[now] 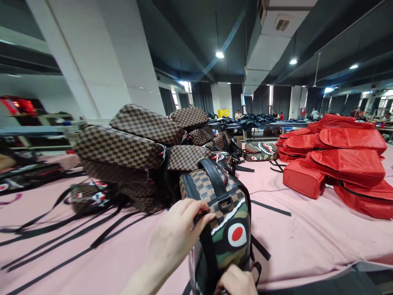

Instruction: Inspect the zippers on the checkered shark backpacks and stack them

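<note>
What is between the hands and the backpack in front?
Nothing visible. The left hand already grips the backpack at a strap near its top, and the right hand touches its lower edge.

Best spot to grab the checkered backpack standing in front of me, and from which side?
Likely the black top handle of the backpack, taken from above: it arches clear of the upright bag. The left hand already grips the top edge beside it; the right hand is at the bag's base.

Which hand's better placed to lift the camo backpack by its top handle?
Probably left. The left hand already grips the backpack high up, just below its top handle. The right hand sits low at the bag's bottom edge, farther from the handle.
</note>
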{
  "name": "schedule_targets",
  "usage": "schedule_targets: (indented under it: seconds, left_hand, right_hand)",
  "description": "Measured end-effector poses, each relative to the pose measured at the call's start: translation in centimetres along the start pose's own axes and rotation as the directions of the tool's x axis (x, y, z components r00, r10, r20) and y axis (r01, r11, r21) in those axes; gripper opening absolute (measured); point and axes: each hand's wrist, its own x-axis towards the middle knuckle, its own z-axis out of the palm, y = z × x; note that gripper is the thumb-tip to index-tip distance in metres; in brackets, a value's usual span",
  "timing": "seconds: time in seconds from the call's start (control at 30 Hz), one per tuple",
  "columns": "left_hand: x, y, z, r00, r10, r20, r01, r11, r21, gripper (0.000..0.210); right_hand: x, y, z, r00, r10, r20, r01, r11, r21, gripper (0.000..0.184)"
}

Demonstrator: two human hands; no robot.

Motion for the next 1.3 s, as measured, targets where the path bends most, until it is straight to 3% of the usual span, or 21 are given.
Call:
schedule_targets:
  seconds: [0.1, 0.2, 0.3, 0.4, 0.63, 0.73, 0.83, 1.0, 1.3]
  left_hand:
    - [1.5, -0.3, 0.3, 0.992, 0.079, 0.095, -0.090, 0.989, 0.119, 0.024]
    - [2.6, -0.4, 0.5, 0.984, 0.121, 0.130, -0.136, 0.985, 0.110, 0.026]
    - [3.0, -0.7, 0.9, 0.998, 0.037, 0.054, -0.036, 0.999, -0.025, 0.021]
    - [2.8, -1.1, 1.3, 0.999, -0.045, 0.025, 0.048, 0.989, -0.139, 0.019]
    - [2.3, -1.1, 1.0, 0.997, -0.065, 0.047, 0.072, 0.982, -0.173, 0.018]
    - [2.2, -1.1, 0.9, 0.997, -0.060, 0.050, 0.068, 0.981, -0.182, 0.018]
    - [2.2, -1.1, 0.9, 0.997, -0.059, 0.046, 0.066, 0.979, -0.191, 0.018]
    - [2.0, -1.0, 0.7, 0.996, -0.060, 0.063, 0.072, 0.973, -0.220, 0.017]
    - [1.9, -1.1, 0.9, 0.996, -0.067, 0.056, 0.079, 0.969, -0.235, 0.016]
  right_hand:
    - [1.9, -0.9, -5.3, 0.998, 0.058, 0.033, -0.062, 0.988, 0.138, 0.010]
    - [5.0, -2.4, -11.2, 0.984, 0.169, 0.061, -0.177, 0.968, 0.178, 0.032]
    - [8.5, -3.4, -15.5, 0.981, 0.184, 0.060, -0.193, 0.958, 0.213, 0.033]
    - [12.0, -3.2, -17.6, 0.994, 0.103, 0.045, -0.110, 0.975, 0.195, 0.026]
    - [20.0, -2.9, -18.7, 0.980, -0.140, 0.143, 0.125, 0.986, 0.108, 0.024]
    - [21.7, -3.5, -18.8, 0.944, -0.248, 0.220, 0.251, 0.968, 0.014, 0.016]
    - [22.4, -4.1, -18.8, 0.908, -0.277, 0.314, 0.316, 0.945, -0.080, 0.010]
    - [22.7, -4.8, -19.0, 0.896, -0.238, 0.376, 0.313, 0.937, -0.154, 0.012]
    - [22.3, -4.4, -18.9, 0.912, -0.202, 0.356, 0.259, 0.958, -0.121, 0.011]
